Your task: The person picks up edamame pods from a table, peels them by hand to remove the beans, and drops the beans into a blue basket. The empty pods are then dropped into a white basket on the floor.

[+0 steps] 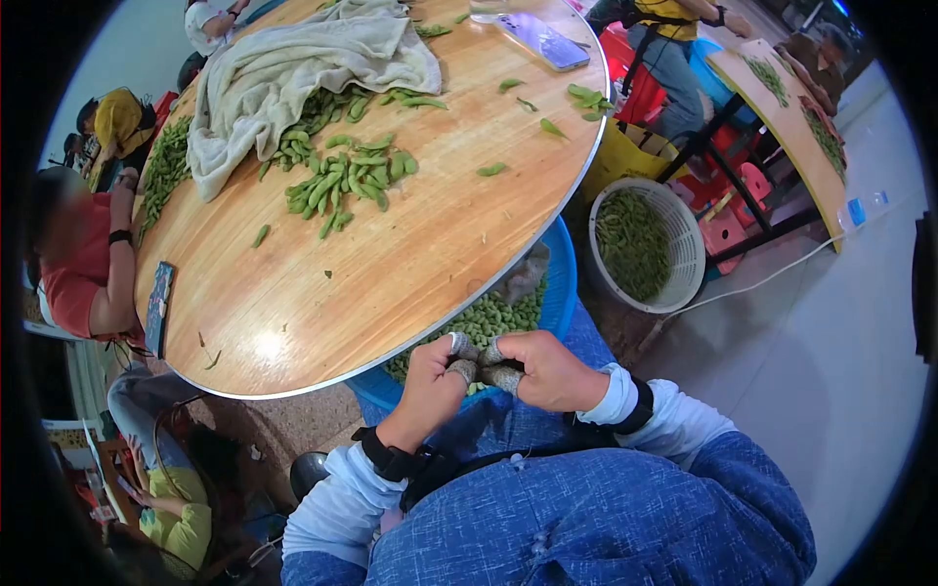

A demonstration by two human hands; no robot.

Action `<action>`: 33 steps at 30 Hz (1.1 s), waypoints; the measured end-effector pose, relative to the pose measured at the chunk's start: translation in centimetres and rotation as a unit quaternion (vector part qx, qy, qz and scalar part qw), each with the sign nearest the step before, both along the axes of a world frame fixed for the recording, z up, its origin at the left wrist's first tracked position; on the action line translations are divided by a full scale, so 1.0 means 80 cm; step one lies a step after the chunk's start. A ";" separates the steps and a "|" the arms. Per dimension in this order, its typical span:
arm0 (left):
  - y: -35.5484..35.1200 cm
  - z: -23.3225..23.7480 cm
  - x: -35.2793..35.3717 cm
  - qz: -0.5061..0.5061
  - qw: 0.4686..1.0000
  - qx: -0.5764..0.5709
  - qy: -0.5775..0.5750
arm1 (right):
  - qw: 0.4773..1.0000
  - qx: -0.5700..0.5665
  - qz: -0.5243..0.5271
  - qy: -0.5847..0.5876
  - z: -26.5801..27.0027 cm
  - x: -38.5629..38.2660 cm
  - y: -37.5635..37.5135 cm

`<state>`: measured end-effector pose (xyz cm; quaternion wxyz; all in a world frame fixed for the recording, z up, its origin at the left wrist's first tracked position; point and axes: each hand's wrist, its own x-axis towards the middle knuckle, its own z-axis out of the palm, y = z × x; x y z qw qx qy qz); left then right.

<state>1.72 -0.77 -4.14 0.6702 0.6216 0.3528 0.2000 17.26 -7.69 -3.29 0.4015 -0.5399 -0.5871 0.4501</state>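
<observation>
My left hand (435, 379) and my right hand (555, 371) meet at the fingertips, each closed in a pinch. Grey covers wrap the thumb and finger tips. Whatever they hold, if anything, is hidden between the tips. Below them, a blue basin (559, 283) rests at my lap, partly under the table edge, with shelled green beans (493, 320) inside. A crumpled clear plastic bag (528, 273) lies at its far side. On the round wooden table (391, 283), a pile of green bean pods (352, 178) sits ahead of my hands.
A damp cloth (303, 78) covers more pods. A phone (543, 41) lies at the far edge, another phone (159, 308) at the left. To the right stands a white basket (690, 244) of pods. People sit around this table and a second table (796, 127).
</observation>
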 end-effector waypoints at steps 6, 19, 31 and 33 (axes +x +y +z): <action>0.004 -0.007 0.009 -0.005 1.000 -0.015 -0.005 | 0.999 -0.008 -0.014 0.034 -0.016 0.001 -0.002; 0.016 -0.064 -0.028 -0.198 0.879 0.360 0.242 | 0.926 -0.002 -0.294 -0.239 -0.037 0.160 -0.023; 0.019 -0.098 -0.020 -0.174 0.930 0.267 0.184 | 0.983 0.012 -0.089 -0.159 -0.021 0.083 -0.016; 0.017 -0.087 -0.023 -0.133 0.961 0.145 0.194 | 0.985 0.030 -0.029 -0.168 -0.016 0.068 -0.011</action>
